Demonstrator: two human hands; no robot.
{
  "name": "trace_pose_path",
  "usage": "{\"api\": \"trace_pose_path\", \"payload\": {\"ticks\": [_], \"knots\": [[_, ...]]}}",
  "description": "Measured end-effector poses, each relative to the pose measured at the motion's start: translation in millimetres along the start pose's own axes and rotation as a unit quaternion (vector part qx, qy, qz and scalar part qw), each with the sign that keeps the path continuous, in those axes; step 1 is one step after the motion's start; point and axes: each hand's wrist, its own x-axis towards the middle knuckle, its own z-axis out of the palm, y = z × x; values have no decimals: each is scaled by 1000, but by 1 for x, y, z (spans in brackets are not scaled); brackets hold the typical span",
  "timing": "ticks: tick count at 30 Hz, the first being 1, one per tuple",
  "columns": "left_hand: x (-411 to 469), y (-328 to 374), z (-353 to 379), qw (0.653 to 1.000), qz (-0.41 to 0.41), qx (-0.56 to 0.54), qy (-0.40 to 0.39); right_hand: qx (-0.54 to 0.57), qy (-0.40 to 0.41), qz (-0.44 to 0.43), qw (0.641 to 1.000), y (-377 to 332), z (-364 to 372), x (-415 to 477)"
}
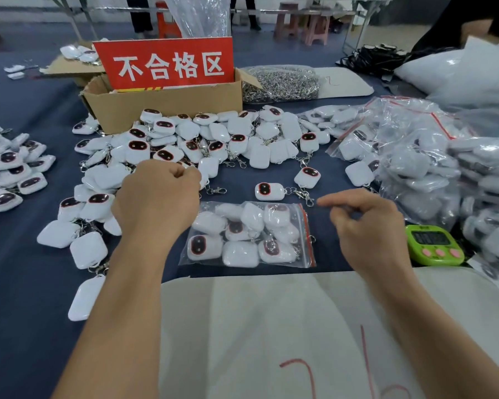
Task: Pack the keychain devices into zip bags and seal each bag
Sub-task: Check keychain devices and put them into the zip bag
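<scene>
Clear zip bag (248, 234) of white keychain devices, centre, red seal toward the empty, slack-fingered right hand (366, 223) at three o'clock, likely for sealing; left hand (156, 197), curled over the ten-o'clock heap (167, 145), hides its hold.

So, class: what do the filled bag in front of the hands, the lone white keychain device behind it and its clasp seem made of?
Zip bag: thin clear plastic film, glossy; contents show through and it wrinkles. Keychain device: likely hard moulded plastic, smooth white shell, dark glossy face. Clasp: apparently metal, silvery and shiny.
</scene>
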Motion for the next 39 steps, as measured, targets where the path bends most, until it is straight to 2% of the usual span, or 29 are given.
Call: {"api": "trace_pose_path", "payload": {"ticks": [2,3,6,7,9,11,12,14,17,20,22,25,28,32,35,39], "knots": [[0,-1,3,1000,14,-25,-7,-48,-4,-13,999,-5,4,12],[-1,-2,5,998,34,-46,-37,-71,-28,-33,997,-10,8,20],[-6,-1,13,965,83,-120,-218,-92,-146,-53,984,-32,28,47],[-7,-2,16,950,92,-125,-270,-143,-193,-76,968,-38,36,57],[-8,-5,23,932,114,-98,-329,-295,-280,-126,905,-48,54,71],[-7,-7,27,931,123,-68,-336,-378,-313,-144,859,-52,65,78],[-6,-8,27,935,121,-60,-329,-385,-304,-151,858,-50,67,79],[-4,-11,27,938,110,-74,-319,-336,-260,-147,893,-46,61,76],[-4,-18,28,934,83,-143,-317,-161,-140,-83,973,-32,39,62],[-2,-19,29,938,48,-187,-289,26,-21,-24,999,-21,12,36],[0,-19,29,950,55,-147,-269,139,-23,49,989,-16,1,17],[-1,-20,30,958,71,-113,-254,272,-80,151,947,-10,-8,-5],[1,-23,27,953,63,-135,-264,355,-91,213,906,-10,-15,-7],[3,-26,26,949,88,-109,-283,455,-83,298,835,-9,-19,1],[0,-23,30,948,91,-107,-285,436,-96,298,844,-8,-17,4],[-5,-10,29,957,72,-195,-203,340,-89,256,901,-9,-13,4]]}}
